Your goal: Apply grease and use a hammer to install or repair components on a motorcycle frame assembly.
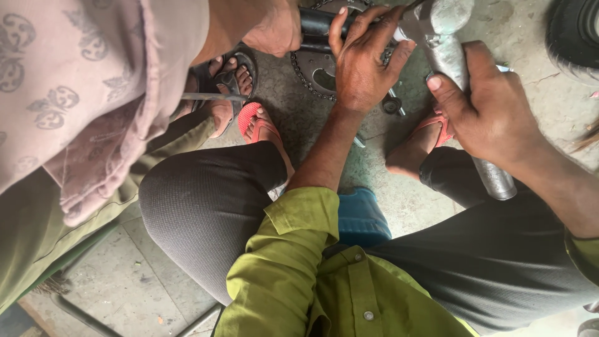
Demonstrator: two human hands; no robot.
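My left hand (362, 59) grips a dark bar (315, 22) of a bicycle part, just above a chainring with its chain (309, 78) on the concrete floor. My right hand (490, 109) is closed around a thick grey metal pipe (458, 62) that runs from the top of the view down past my right knee. The pipe's upper end meets a metal fitting (437, 19) near my left fingers. Another person's hand (274, 28) holds the same dark bar from the left. I sit with knees apart, in a green shirt and dark trousers.
The other person, in a pale patterned garment (75, 93), stands at left with a sandalled foot (228, 81) near the chainring. My feet wear red sandals (253, 118). A blue stool (359, 215) is under me. A black tyre (574, 34) lies at top right.
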